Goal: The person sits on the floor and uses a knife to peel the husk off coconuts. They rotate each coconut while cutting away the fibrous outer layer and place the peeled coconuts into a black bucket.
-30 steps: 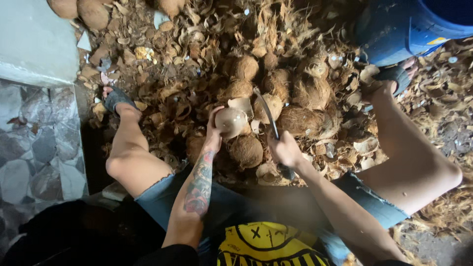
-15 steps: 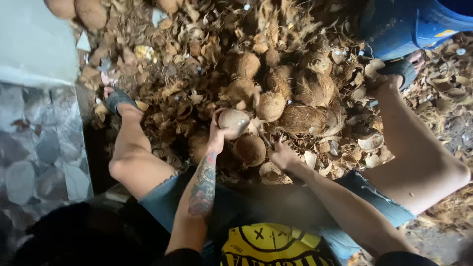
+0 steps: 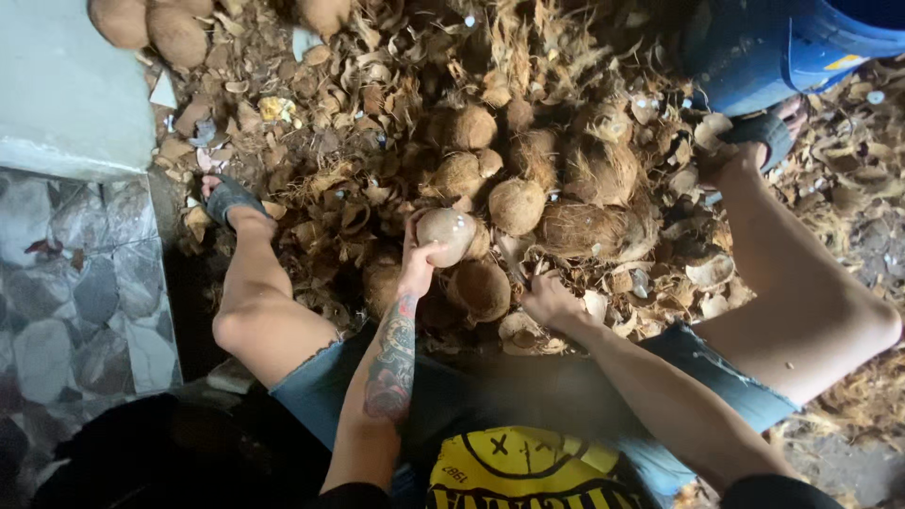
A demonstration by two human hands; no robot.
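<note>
the left hand [image 3: 418, 269] grips a pale, partly peeled coconut [image 3: 447, 234], fingers wrapped around its near side and thumb up along the edge, holding it raised just above the pile [image 3: 528, 179] of husked brown coconuts. the coconut sits between the person's knees, near the middle of the view, touching nothing but the hand as far as i can tell.

the right hand [image 3: 550, 300] is low, just beside broken shell pieces [image 3: 702, 273] on the ground, curled into a loose fist. whether it grasps a tool or a shell scrap i cannot tell; nothing clearly sticks out of it.

around them lie fibrous husk scraps [image 3: 358, 141], a blue barrel [image 3: 782, 47] at the upper right, a grey slab [image 3: 57, 94] at the upper left and patterned tiles [image 3: 75, 292] below it. both feet wear sandals [image 3: 226, 196], planted either side of the pile.

judging from this, the step in hand looks like the shelling of one coconut: the nut is picked and steadied, the working hand is down. the next move seems to call for a firm left grip that keeps the nut from rolling, fingers kept clear of the side to be struck or pried, and the right hand brought up to the pale face squarely.
</note>
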